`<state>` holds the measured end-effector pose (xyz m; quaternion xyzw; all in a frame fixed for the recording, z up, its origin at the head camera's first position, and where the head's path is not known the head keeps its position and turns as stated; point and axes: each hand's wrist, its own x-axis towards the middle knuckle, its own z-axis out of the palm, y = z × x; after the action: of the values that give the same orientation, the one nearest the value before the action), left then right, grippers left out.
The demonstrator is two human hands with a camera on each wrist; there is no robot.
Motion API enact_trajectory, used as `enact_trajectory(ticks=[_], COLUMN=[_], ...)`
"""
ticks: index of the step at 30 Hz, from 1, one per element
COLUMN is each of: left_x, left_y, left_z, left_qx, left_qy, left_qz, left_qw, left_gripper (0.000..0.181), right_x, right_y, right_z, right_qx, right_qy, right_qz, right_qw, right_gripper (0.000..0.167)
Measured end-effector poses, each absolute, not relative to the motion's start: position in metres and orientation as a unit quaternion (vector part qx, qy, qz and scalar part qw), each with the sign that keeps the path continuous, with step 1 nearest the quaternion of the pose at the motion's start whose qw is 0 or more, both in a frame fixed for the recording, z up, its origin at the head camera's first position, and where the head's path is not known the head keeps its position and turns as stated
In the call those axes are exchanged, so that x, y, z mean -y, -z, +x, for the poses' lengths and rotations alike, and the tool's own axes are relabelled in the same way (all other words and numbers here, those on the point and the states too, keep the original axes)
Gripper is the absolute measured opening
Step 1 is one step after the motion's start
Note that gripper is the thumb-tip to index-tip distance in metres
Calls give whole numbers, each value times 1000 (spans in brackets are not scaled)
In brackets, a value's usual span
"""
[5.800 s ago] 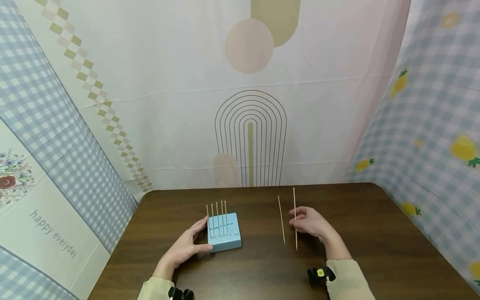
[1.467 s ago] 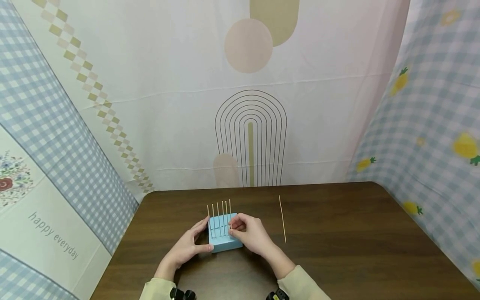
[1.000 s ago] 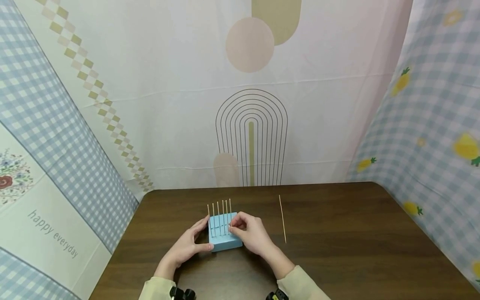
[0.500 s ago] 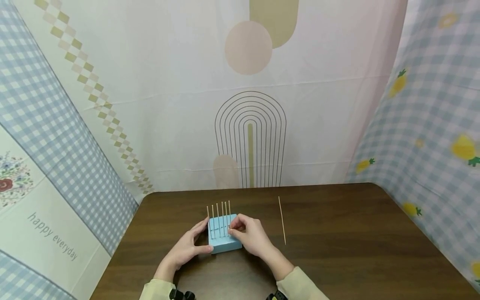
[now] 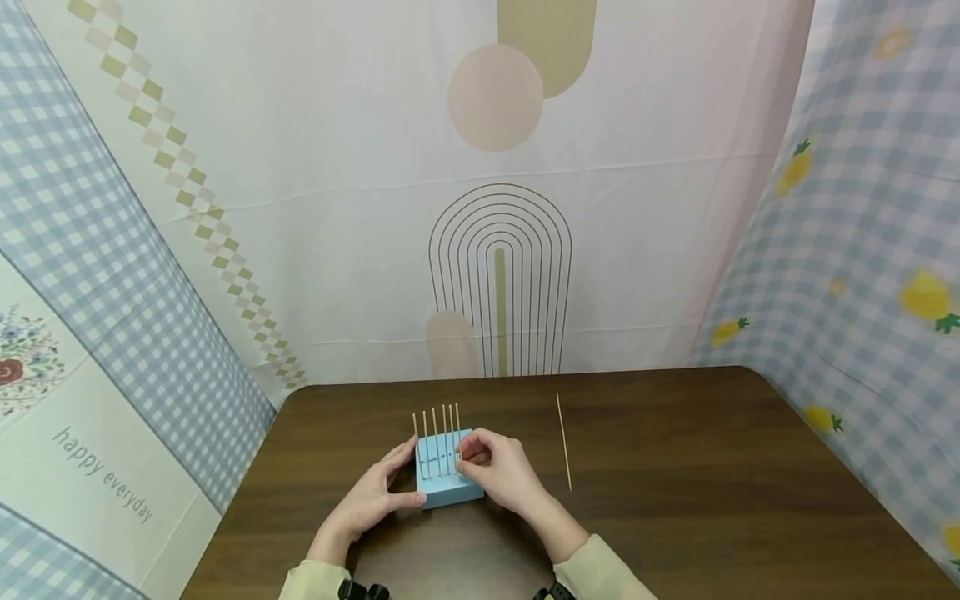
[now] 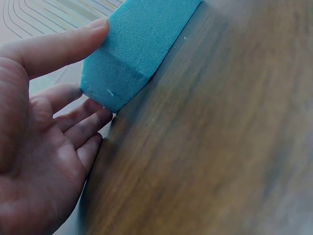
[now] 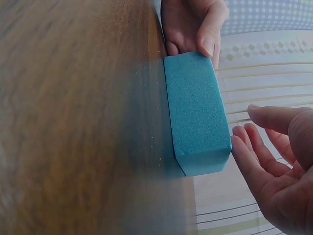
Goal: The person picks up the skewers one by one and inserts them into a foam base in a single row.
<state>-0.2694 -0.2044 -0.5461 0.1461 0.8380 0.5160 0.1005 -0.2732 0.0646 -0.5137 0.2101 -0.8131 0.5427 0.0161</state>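
Observation:
A light-blue foam block (image 5: 453, 493) lies on the table, with several thin wooden skewers (image 5: 433, 437) standing upright in a row in its top. My left hand (image 5: 372, 492) grips the block's left end, its thumb on the near face (image 6: 132, 49) in the left wrist view. My right hand (image 5: 506, 473) is over the block's right part and pinches the rightmost skewer (image 5: 458, 421) low down, between thumb and fingers. That skewer's lower end is hidden by the fingers in the head view. In the right wrist view, a right-hand fingertip is at the block's edge (image 7: 198, 103).
One loose skewer (image 5: 564, 442) lies on the dark wooden table (image 5: 675, 500), to the right of my right hand. A printed cloth (image 5: 360, 267) hangs behind the table, and checked cloths hang at both sides.
Since the oldest frame, my right hand has carried a skewer leftward from the table's right side to the block, where it stands at the row's right end. The last second shows almost no movement.

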Motion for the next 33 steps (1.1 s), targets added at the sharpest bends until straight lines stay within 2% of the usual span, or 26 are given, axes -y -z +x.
enact_trajectory(ticks=[20,28,33], left_x=[204,203,203], left_y=[547,546,545], left_z=[-267,-268,-268], left_qx=[-832,-836,-838], left_qy=[-526,-520,-518], left_qz=[144,141,143], left_qw=[102,102,97], left_gripper=[103,103,103], right_x=[-85,-118,-150], right_y=[506,501,499], right_z=[-281,-295,-305], right_qx=[816,823,841], right_qy=[-523,-507,-503], right_qz=[241,248,190], right_qw=[-41,-62,-54], right_gripper=[36,36,36])
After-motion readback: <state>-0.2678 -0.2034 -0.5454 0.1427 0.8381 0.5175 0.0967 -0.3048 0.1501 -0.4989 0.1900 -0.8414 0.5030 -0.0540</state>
